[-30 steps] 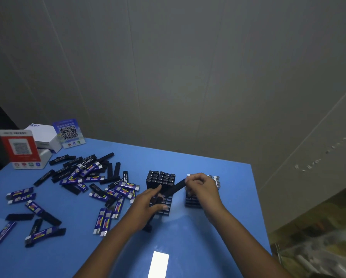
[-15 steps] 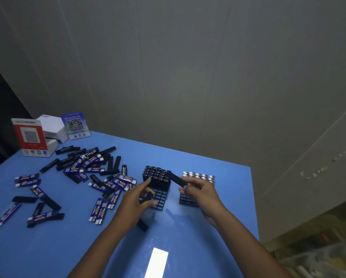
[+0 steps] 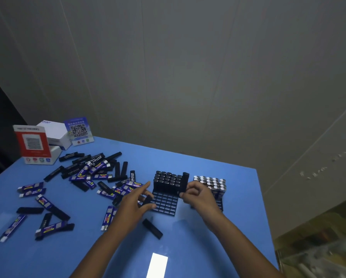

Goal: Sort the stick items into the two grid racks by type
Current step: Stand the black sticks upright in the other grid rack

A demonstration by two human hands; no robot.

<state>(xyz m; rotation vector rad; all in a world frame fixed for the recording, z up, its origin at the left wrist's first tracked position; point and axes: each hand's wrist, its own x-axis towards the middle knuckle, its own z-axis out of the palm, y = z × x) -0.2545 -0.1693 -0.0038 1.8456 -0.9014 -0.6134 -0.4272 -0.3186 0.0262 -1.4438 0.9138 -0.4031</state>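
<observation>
right hand pinches black stick upright at right edge of black-stick grid rack | left hand grips another black stick at rack's left edge | second rack just right | loose sticks left on blue table

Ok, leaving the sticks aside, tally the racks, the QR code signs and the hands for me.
Grid racks: 2, black-stick rack and silver-capped rack
QR code signs: 2, red sign and blue sign
Hands: 2, left hand and right hand
Total: 6
</observation>
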